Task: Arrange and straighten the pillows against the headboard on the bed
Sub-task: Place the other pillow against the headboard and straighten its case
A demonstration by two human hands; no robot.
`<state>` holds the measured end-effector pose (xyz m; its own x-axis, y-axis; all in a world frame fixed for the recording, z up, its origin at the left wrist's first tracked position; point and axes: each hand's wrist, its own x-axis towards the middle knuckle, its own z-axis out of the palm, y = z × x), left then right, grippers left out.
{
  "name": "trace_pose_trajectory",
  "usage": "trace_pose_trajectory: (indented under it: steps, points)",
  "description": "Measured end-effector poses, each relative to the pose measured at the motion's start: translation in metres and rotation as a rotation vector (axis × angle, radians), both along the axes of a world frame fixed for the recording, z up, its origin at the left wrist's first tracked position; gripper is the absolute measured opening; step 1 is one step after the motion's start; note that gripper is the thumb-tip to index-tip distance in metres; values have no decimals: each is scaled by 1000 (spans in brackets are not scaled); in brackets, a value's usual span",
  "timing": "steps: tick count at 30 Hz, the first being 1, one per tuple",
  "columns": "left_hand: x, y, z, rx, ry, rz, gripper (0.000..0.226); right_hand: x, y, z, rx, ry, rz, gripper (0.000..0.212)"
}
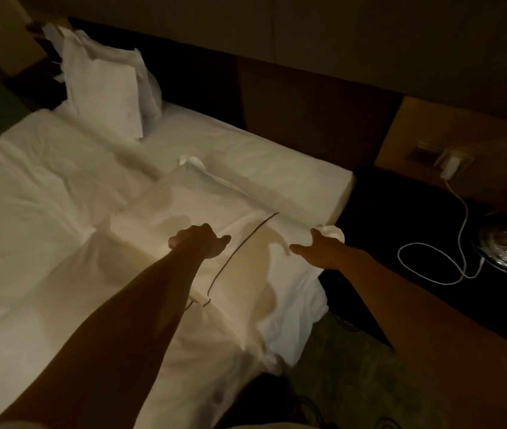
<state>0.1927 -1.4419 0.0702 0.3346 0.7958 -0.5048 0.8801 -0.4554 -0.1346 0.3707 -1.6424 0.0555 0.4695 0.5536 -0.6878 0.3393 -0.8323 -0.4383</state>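
Dim room, rumpled white-sheeted bed (pixel 44 196), dark headboard (pixel 292 97). Flat white pillow (pixel 190 209) lies near bed edge; left hand (pixel 198 243) grips its side, right hand (pixel 320 247) pinches its corner. More white pillows (pixel 106 88) upright against headboard.

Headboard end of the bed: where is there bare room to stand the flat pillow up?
Free: the bare sheet strip along the headboard, between the upright pillows and the mattress corner. Crowded: the far-left end, filled by those pillows, and the near edge, where the flat pillow, a thin dark cord, the left hand and the right hand sit.
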Motion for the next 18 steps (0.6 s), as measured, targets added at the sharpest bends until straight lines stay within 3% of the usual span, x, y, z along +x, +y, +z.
trace_pose_trajectory:
  steps: [6, 8, 14, 18]
  points:
    - [48, 153, -81, -2, -66, -24, 86, 3, 115, -82, -45, 270, -657, 100]
    - [56, 191, -110, -8, -104, 7, 86, -8, 153, -112, -60, 245, -798, 104]
    - [73, 281, -205, -88, -137, 121, 92, -13, 240, -183, -184, 65, -807, 108]
    - [75, 298, -244, -83, -194, 223, 88, 10, 262, -207, -210, -52, -570, 99]
